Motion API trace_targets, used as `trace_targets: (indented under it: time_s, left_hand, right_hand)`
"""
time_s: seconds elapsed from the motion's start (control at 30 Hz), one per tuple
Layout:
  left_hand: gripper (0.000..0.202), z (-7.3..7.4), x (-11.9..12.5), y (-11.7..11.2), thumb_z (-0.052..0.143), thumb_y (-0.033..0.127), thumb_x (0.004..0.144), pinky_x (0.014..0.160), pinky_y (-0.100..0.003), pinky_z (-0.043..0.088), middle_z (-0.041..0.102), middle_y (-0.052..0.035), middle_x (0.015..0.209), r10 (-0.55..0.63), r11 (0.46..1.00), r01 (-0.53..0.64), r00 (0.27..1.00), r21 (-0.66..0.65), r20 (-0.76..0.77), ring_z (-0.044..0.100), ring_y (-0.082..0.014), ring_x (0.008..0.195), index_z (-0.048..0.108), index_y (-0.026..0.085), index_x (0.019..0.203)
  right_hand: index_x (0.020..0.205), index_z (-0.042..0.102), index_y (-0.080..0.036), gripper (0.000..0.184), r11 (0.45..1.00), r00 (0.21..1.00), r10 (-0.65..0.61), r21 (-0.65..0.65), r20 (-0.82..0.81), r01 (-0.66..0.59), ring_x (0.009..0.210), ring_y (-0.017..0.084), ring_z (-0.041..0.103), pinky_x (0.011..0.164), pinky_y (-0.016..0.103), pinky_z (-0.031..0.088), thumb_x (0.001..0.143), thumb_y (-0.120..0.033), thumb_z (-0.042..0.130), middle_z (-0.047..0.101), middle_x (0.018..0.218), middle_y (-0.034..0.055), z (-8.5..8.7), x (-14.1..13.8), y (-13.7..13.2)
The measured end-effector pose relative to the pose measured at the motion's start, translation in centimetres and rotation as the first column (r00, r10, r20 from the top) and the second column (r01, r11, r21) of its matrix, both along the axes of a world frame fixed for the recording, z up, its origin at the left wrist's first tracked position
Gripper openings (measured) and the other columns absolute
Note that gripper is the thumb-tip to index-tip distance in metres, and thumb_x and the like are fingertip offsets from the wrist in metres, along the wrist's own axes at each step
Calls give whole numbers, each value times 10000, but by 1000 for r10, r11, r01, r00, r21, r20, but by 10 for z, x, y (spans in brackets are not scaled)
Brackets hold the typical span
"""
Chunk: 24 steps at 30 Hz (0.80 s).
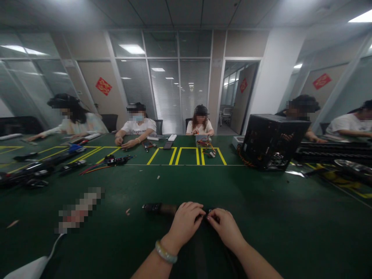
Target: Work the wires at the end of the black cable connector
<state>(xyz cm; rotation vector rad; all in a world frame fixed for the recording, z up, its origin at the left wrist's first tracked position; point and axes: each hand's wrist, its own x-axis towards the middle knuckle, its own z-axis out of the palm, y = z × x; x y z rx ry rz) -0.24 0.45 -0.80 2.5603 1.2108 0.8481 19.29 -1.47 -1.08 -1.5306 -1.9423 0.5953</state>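
Observation:
On the green table in front of me lies a dark rod-shaped device (167,209) with a black collar at its left end and a brownish section beside it. My left hand (187,221) wraps over its middle, thumb and fingers closed around it. At the device's right part, my right hand (225,226) has thumb and index finger pinched together, close to my left fingertips. Whatever lies between those fingertips is too small and dark to make out. The right end of the device is largely covered by my hands.
A pixelated strip-like object (80,213) with a white cord lies to the left. Wired parts (113,159) sit farther left, and a black computer case (273,143) stands back right. Several people work around the table (130,248); yellow tape outlines (177,157) mark its far half.

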Motion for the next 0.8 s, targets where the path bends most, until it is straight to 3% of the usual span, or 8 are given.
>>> trace_targets:
  time_s: [0.57,0.8]
  left_hand:
    - [169,5,2,-1,627,218,867,933,-376,402,653,-12,1104,32,999,-32,999,-5,-11,572,-200,1050,633,257,1032]
    - [154,6,2,-1,608,145,853,940,-373,390,645,17,1110,29,999,-30,999,-24,-18,564,-188,1062,623,264,950]
  right_hand:
    - [807,692,-241,110,1000,1000,6,13,1,-6,806,183,601,748,284,370,864,-271,602,669,813,-16,-4,2,2]
    - [810,690,-249,104,1000,1000,3,0,-5,-3,809,181,602,748,279,374,864,-268,602,672,823,-22,0,1,1]
